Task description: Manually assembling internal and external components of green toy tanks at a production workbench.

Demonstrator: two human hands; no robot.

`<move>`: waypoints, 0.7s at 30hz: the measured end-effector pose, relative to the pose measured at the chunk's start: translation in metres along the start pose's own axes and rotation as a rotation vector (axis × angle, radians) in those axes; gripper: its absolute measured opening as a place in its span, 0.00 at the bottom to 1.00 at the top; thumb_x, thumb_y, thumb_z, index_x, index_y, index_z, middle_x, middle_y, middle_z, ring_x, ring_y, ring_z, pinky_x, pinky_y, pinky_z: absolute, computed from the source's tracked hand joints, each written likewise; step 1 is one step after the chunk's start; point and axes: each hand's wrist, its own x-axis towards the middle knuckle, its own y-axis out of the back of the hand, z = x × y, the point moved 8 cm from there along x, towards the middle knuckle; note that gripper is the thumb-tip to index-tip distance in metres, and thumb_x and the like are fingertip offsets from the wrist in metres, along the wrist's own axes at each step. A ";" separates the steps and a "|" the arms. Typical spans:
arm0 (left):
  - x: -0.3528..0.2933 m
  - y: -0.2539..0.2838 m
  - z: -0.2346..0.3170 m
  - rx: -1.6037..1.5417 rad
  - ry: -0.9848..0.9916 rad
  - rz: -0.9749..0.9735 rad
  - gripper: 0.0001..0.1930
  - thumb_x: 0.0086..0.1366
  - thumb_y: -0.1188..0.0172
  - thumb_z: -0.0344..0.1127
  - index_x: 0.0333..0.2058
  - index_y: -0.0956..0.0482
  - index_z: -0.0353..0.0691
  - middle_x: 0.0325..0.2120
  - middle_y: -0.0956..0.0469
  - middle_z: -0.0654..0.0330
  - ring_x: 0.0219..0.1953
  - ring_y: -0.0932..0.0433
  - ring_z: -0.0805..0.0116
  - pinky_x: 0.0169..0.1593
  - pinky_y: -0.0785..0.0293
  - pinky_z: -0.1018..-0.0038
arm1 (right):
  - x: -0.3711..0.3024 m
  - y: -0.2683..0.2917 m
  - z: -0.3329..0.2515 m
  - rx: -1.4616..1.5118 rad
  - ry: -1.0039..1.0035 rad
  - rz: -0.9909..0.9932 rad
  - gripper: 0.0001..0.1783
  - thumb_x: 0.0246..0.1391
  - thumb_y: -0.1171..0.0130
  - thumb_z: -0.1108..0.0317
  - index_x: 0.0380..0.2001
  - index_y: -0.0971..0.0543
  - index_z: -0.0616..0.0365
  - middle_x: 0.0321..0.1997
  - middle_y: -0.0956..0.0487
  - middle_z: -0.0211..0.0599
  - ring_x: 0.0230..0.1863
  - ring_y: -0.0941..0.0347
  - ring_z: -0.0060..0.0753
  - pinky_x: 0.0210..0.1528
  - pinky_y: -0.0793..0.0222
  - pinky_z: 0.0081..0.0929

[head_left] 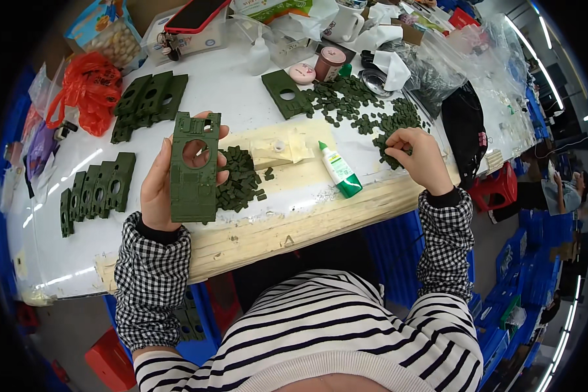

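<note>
In my left hand [154,189] a dark green plastic tank hull part [193,191] stands upright, its large round hole facing me. My thumb is on one long side and my fingertips show at the other. To the right, my right hand [421,160] has thumb and fingertips pinched together at the near edge of a spread of small green plastic pieces [347,93]; what lies between the fingertips is hidden. Beside the held part is a heap of small green blocks [236,181]. A white and green glue bottle [340,171] lies tilted between my hands, next to a tape-covered block [282,150].
More green hull parts stand in a row [99,186] at the left and lie stacked [150,98] behind it. Another hull part [285,95] lies at the back middle. A red plastic bag [88,91], a pink tin [330,63] and a black bag [462,134] surround the work area.
</note>
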 end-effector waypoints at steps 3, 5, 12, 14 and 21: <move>0.000 0.001 0.000 0.015 0.005 0.020 0.32 0.76 0.65 0.52 0.69 0.51 0.37 0.61 0.37 0.48 0.46 0.26 0.67 0.48 0.19 0.72 | 0.003 0.000 -0.001 -0.022 -0.002 0.007 0.08 0.44 0.32 0.74 0.30 0.19 0.61 0.26 0.23 0.38 0.31 0.27 0.38 0.36 0.31 0.32; -0.002 0.002 0.000 0.015 0.004 0.021 0.31 0.76 0.65 0.52 0.69 0.51 0.37 0.60 0.37 0.48 0.46 0.26 0.67 0.48 0.19 0.72 | 0.004 -0.001 -0.001 -0.065 -0.005 0.009 0.09 0.44 0.32 0.74 0.31 0.19 0.61 0.26 0.23 0.38 0.31 0.27 0.38 0.36 0.31 0.33; 0.000 0.001 0.000 -0.026 0.024 -0.006 0.32 0.75 0.64 0.54 0.69 0.49 0.40 0.59 0.34 0.48 0.46 0.25 0.66 0.49 0.20 0.71 | 0.004 -0.012 0.002 0.023 -0.028 -0.033 0.07 0.46 0.34 0.75 0.31 0.19 0.64 0.25 0.22 0.38 0.26 0.27 0.31 0.31 0.30 0.27; 0.000 0.003 0.000 -0.045 0.015 0.005 0.29 0.75 0.64 0.54 0.67 0.46 0.44 0.58 0.33 0.47 0.46 0.24 0.65 0.50 0.21 0.69 | 0.005 -0.010 0.000 0.043 0.026 0.005 0.05 0.49 0.35 0.76 0.31 0.19 0.66 0.24 0.22 0.36 0.23 0.29 0.23 0.28 0.32 0.21; 0.001 0.008 -0.001 -0.099 -0.020 0.024 0.16 0.76 0.66 0.52 0.55 0.39 0.55 0.58 0.34 0.46 0.50 0.24 0.58 0.50 0.19 0.67 | 0.006 -0.005 0.000 0.111 -0.064 0.052 0.06 0.50 0.35 0.75 0.28 0.22 0.66 0.20 0.24 0.39 0.22 0.27 0.30 0.27 0.32 0.23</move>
